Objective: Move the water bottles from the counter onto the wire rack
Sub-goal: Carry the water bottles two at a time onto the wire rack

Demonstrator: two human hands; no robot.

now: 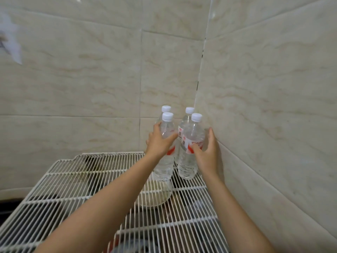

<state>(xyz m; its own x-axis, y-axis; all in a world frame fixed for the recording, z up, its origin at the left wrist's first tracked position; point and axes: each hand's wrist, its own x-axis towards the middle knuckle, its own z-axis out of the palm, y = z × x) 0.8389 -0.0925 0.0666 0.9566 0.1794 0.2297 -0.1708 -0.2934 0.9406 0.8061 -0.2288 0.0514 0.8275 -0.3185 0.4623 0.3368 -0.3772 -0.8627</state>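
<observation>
Four water bottles [186, 167], clear with white caps and red-and-white labels, are grouped at the far right corner of the wire rack [73, 179], where the two tiled walls [91, 70] meet.

From the head camera, both my bare forearms reach forward over the rack. My left hand [160, 141] grasps the near-left bottle [165, 165] around its upper body. The fingers curl round its left side and the thumb lies across the front, just above the red band of the label. This bottle leans a little, its cap to the right of its base. The base is down at the rack wires, but I cannot tell whether it rests fully on them.

My right hand [207, 150] grasps the near-right bottle [189, 136] at label height, with the thumb pressed on the front of the label and the fingers wrapped round the right side, close to the right wall. That bottle is upright, its base at the wires.

Just behind these two are the far-left bottle [166, 108], of which I see little more than the cap, and the far-right bottle [184, 123], both close to the corner.

Beneath the white wires, under the near-left bottle, a pale bowl [155, 196] shows through. Darker, blurred things lie lower down.
</observation>
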